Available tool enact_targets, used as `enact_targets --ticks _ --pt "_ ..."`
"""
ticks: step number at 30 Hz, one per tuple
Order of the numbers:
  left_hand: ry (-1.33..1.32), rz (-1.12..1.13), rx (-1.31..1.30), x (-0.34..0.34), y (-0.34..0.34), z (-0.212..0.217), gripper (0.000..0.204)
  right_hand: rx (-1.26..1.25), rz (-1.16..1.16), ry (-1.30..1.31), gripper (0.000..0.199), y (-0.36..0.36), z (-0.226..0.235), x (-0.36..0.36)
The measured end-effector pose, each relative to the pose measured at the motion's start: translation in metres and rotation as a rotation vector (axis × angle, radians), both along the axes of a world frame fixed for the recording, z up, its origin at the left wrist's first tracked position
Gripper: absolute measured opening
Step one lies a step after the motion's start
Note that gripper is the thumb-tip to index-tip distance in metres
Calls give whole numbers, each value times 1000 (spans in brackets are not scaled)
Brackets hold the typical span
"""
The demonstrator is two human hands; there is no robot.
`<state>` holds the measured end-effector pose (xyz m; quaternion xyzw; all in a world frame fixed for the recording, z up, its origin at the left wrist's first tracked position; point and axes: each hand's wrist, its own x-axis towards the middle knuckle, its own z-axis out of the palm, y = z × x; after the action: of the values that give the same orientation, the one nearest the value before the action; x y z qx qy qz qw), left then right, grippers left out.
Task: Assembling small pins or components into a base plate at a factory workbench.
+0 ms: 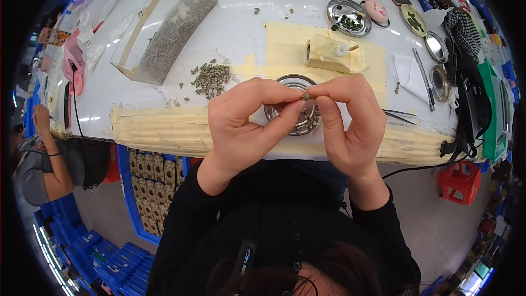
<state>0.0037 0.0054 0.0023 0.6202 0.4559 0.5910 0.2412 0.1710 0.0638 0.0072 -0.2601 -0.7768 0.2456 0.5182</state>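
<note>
1. Fingertips of our left hand (246,123) and right hand (348,120) meet at the centre of the view, both closed in a pinch on one small greenish-brown piece (304,97). The other fingers curl in; neither hand has anything else in it.

2. We hold the piece in the air right above the round metal dish (285,81), which sits on the table (241,27) just past our knuckles at twelve o'clock. We judge that a slip here most likely drops it into the dish among the pieces already there, where it would be hard to tell apart.

3. The piece is tiny and mostly hidden by our fingertips. Too hard a squeeze may crush or bend it; uneven pull between the two hands may snap it or flick it off the table edge toward our lap at six o'clock.

4. A loose pile of similar pieces (211,78) lies at ten o'clock from our hands. A wide sweep of the left wrist may scatter it.

5. The yellowish block (327,55) with a small white part on top stands at one o'clock, near enough that a lifted right hand may knock it.
</note>
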Motion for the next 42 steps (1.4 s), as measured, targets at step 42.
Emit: enact_targets --ticks 42 --pt "167 49 144 3 3 0 25 -237 93 9 6 -1 2 5"
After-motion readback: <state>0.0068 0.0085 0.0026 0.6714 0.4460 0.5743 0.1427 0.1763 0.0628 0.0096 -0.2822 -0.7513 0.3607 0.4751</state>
